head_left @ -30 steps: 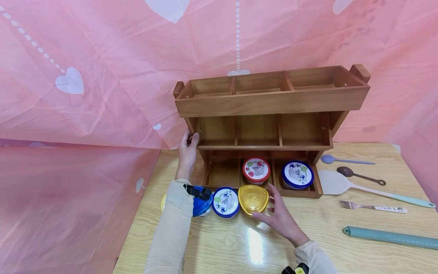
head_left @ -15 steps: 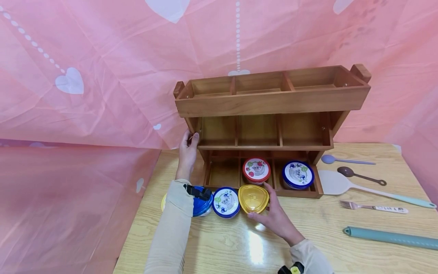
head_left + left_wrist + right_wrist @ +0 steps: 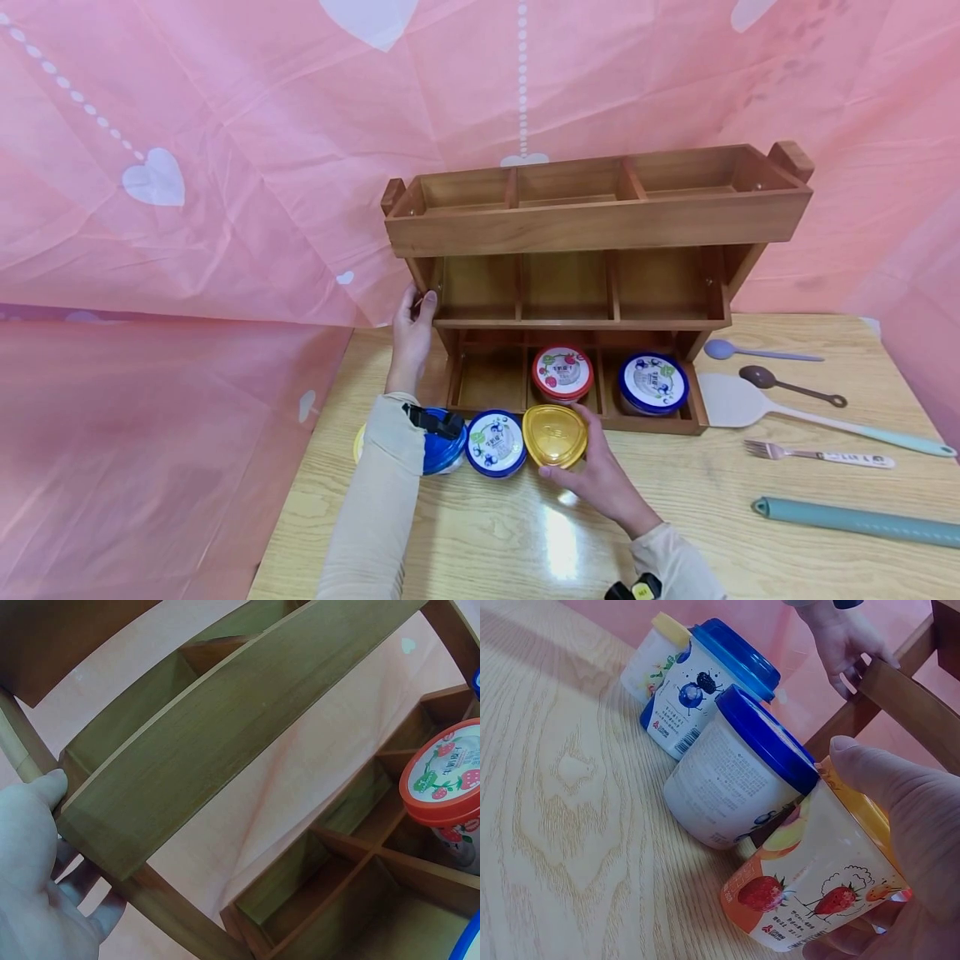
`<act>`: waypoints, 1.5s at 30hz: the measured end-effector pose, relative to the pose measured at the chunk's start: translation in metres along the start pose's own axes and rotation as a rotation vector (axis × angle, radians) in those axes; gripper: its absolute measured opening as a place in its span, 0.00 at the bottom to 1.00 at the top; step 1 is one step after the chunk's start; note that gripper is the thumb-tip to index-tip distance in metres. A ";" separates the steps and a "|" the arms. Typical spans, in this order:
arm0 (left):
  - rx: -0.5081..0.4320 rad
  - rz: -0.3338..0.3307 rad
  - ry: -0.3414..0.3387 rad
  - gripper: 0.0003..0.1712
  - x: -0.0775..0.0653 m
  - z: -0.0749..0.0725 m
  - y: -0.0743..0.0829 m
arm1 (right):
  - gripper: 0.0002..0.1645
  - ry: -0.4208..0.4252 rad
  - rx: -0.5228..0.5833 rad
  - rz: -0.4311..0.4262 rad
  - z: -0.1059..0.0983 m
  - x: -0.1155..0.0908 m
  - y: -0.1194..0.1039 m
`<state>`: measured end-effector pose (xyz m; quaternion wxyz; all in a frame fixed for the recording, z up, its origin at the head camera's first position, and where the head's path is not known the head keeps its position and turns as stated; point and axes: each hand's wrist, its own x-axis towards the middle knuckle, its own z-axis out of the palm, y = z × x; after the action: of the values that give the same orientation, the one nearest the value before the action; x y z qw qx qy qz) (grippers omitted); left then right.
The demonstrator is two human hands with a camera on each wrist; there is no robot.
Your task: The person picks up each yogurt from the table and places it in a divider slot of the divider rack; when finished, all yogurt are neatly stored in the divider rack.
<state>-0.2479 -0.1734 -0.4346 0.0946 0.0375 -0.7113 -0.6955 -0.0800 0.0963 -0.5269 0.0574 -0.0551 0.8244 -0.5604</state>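
Note:
A tiered wooden rack (image 3: 600,232) stands on the table. My left hand (image 3: 409,346) grips its left side; in the left wrist view the thumb (image 3: 51,787) lies at the middle tray's corner. My right hand (image 3: 603,477) holds a yogurt cup (image 3: 817,877) with a yellow lid (image 3: 554,436) and printed strawberries. Thumb and fingers are on opposite sides of it. To its left stand a blue-lidded cup (image 3: 496,444), a cup with a raised blue lid (image 3: 442,450) and a yellow-lidded cup (image 3: 649,664). A red-lidded cup (image 3: 562,372) and another blue-lidded cup (image 3: 652,383) occupy the rack's bottom tier.
Right of the rack lie a purple spoon (image 3: 720,348), a brown spoon (image 3: 757,377), a white turner (image 3: 731,402), a fork (image 3: 772,450) and a teal rod-like tool (image 3: 855,517). Pink cloth (image 3: 255,167) hangs behind and at the sides.
My right hand has moved slightly left and its fingers have closed around the yellow-lidded yogurt cup. The left hand keeps its place on the rack.

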 end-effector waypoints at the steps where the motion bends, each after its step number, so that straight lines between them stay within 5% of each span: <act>1: 0.002 0.002 0.003 0.29 0.000 0.000 0.000 | 0.64 0.000 0.002 0.000 0.000 0.000 0.000; 18: 0.050 -0.031 -0.026 0.32 -0.004 -0.002 0.005 | 0.63 0.000 0.004 -0.009 0.000 0.000 0.002; 29: 0.049 -0.008 0.000 0.30 -0.002 -0.001 0.001 | 0.63 -0.006 -0.012 0.053 -0.001 -0.001 0.002; 45: 0.024 0.015 0.001 0.30 -0.002 -0.001 0.001 | 0.63 0.036 -0.043 0.016 -0.011 -0.011 -0.006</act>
<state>-0.2461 -0.1735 -0.4340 0.0996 0.0338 -0.7199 -0.6860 -0.0704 0.1059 -0.5171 0.0459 -0.0399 0.8375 -0.5430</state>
